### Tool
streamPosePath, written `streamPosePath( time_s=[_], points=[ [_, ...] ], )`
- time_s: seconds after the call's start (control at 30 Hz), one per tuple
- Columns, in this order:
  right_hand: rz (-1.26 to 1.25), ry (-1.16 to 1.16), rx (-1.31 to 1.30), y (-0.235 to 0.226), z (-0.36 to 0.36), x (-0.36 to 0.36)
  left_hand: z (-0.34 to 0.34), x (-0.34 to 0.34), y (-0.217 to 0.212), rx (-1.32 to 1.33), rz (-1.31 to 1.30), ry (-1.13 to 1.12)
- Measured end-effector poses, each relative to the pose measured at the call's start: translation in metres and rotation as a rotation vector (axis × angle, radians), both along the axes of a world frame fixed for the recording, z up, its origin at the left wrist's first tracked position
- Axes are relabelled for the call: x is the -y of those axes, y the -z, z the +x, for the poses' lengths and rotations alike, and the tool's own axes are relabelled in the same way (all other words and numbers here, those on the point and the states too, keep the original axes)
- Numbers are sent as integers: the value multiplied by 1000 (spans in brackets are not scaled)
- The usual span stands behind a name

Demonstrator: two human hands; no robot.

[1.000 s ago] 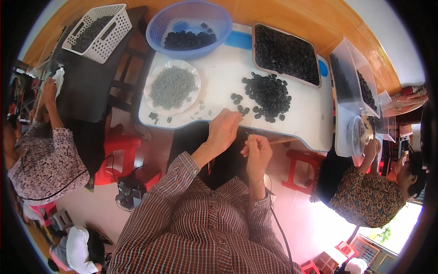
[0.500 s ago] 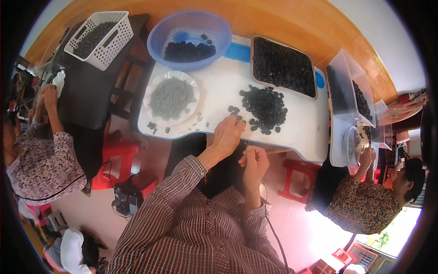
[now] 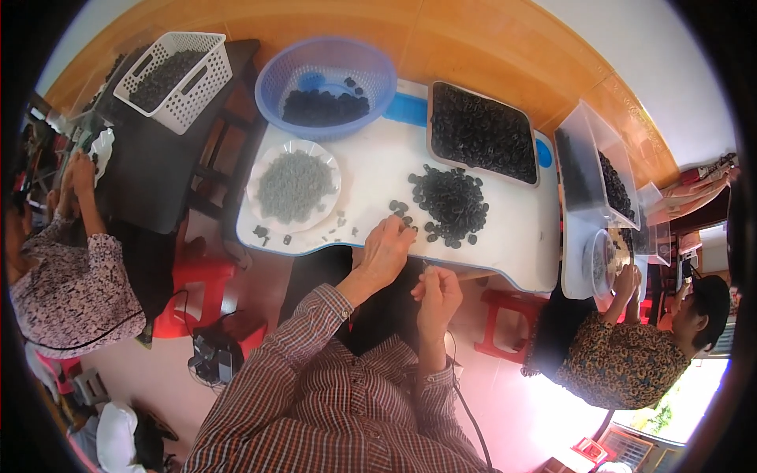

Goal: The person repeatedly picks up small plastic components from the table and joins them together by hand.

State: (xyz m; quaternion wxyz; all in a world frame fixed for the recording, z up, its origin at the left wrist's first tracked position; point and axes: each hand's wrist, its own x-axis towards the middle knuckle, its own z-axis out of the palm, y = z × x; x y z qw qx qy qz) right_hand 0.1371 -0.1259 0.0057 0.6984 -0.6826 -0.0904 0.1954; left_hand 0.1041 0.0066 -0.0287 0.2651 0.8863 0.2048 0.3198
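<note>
My left hand is at the near edge of the white table, fingers bent and pressed together. Its fingertips are right beside a few small round black pieces. What it holds, if anything, is hidden. Just to its right and past the table edge, my right hand is closed in a pinch. A tiny thin thing shows at its fingertips, too small to name. Ahead of both hands lies a loose pile of black pieces. A white plate with a scalloped rim holds small greyish translucent pieces on the left.
Behind the plate stands a blue-purple basket with black pieces. A tray heaped with black pieces sits at the back right. Red stools stand below. Two people work at side tables, near a white basket and clear bins.
The view has tilted slightly, so the table sits lower in it. Both hands keep nearly the same place at the table edge, still closed.
</note>
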Motion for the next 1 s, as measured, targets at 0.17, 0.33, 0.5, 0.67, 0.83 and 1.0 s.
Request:
streamPosePath(
  time_s=[0.17,0.33,0.5,0.67,0.83,1.0],
  points=[
    [-5,-18,0,5,4,7,5,1,9,-24,-5,-30],
    [0,0,4,4,5,7,1,-2,-3,-92,-171,-63],
    [62,25,-24,4,7,8,-3,-6,-6,-102,-180,2],
    [65,7,-6,7,10,9,-1,-7,-8,-116,-160,35],
    [63,19,-28,3,7,6,0,-8,-2,-188,-62,33],
    [63,18,-27,2,6,8,-8,-6,-8,-129,-21,79]
  ],
)
